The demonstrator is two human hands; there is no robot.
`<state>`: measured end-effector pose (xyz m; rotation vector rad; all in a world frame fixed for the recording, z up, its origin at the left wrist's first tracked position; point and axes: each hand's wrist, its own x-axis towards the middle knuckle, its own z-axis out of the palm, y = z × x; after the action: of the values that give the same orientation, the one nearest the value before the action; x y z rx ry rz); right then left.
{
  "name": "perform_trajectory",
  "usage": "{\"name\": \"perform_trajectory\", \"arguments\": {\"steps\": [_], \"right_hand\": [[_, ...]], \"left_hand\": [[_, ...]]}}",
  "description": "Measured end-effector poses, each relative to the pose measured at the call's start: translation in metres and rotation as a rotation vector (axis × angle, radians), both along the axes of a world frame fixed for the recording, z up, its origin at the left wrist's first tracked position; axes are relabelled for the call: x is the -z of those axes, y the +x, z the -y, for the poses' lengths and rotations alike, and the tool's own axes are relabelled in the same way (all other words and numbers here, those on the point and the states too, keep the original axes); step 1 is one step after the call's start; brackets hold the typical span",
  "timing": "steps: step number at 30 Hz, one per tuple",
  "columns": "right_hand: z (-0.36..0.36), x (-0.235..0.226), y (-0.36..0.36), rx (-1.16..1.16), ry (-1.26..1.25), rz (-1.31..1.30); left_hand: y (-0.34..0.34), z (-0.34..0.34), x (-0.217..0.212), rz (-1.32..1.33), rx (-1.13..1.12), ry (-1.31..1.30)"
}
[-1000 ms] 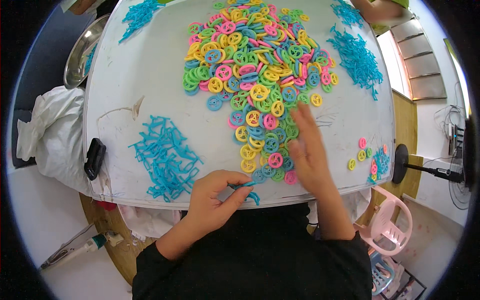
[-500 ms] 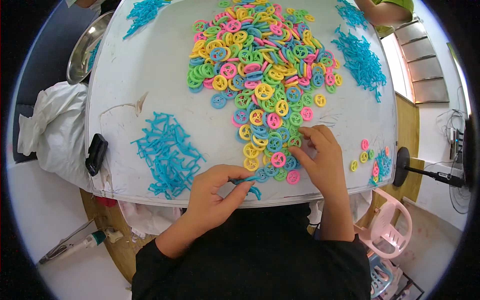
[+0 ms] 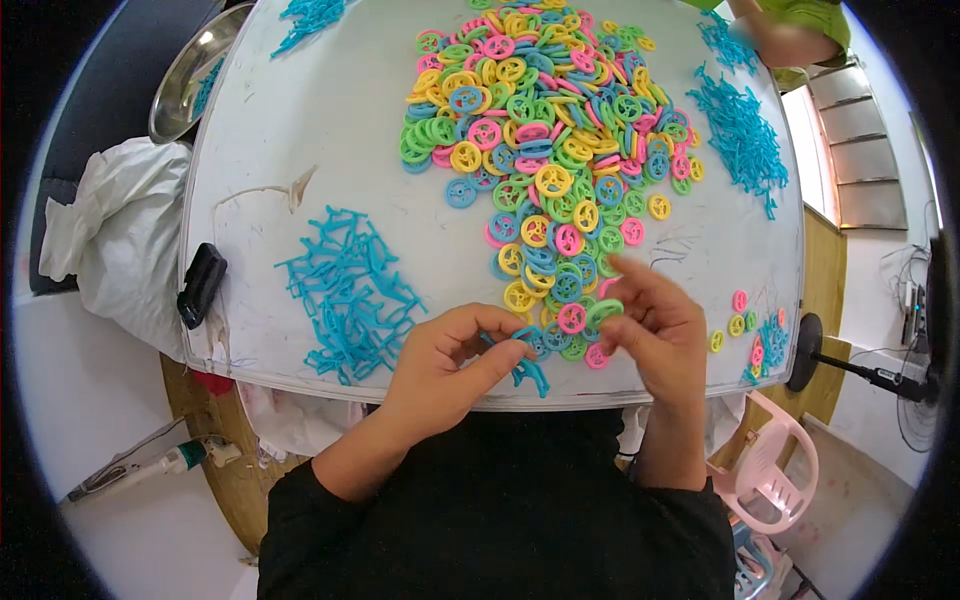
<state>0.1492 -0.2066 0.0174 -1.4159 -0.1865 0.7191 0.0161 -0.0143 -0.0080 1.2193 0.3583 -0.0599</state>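
Left hand (image 3: 445,365) at the near edge of the white surface (image 3: 330,130), fingers curled and pinching a small blue plastic frame piece (image 3: 527,368), which hangs just over the edge. Right hand (image 3: 655,335) beside it, thumb and forefinger pressed together on a green wheel-shaped ring (image 3: 604,311), other fingers spread upward. Both hands close together, nearly touching, above the near tip of the big heap of coloured rings (image 3: 540,130) in pink, yellow, green and blue.

To the left, a pile of blue frame pieces (image 3: 345,295); a second blue pile (image 3: 740,130) at the far right. Black small device (image 3: 201,283) on the left edge, metal bowl (image 3: 185,70) at the far left corner, pink plastic chair (image 3: 770,470) below on the right.

Possible trouble: blue piece held only by its end and over the edge, so probably lost to the floor if the pinch slips. Ring thin and smooth, likely to pop out sideways if pressed crooked. Loose rings near the edge, easily swept off by a wrist.
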Motion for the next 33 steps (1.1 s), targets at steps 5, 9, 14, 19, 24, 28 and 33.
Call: {"name": "perform_trajectory", "arguments": {"steps": [5, 9, 14, 19, 24, 28, 33], "right_hand": [[-0.021, 0.007, -0.013, -0.225, 0.133, -0.066], [-0.030, 0.016, -0.021, -0.154, 0.263, -0.126], [-0.036, 0.012, -0.030, -0.050, 0.266, -0.284], [-0.031, 0.018, -0.026, -0.094, 0.207, -0.249], [-0.030, 0.008, -0.029, -0.121, 0.013, -0.003], [-0.028, 0.014, -0.031, -0.064, 0.070, 0.064], [-0.024, 0.011, -0.031, -0.153, 0.074, 0.291]], "left_hand": [[0.001, 0.002, 0.004, 0.038, 0.002, 0.007], [0.001, 0.009, -0.001, 0.082, -0.050, 0.124], [0.001, 0.010, 0.000, 0.267, -0.143, 0.608], [0.005, 0.004, -0.005, 0.371, -0.100, 0.962], [0.009, -0.003, -0.009, 0.423, -0.047, 1.050], [0.010, -0.004, -0.005, 0.428, -0.024, 0.831], [0.002, -0.003, -0.015, 0.179, -0.011, 0.575]]}}
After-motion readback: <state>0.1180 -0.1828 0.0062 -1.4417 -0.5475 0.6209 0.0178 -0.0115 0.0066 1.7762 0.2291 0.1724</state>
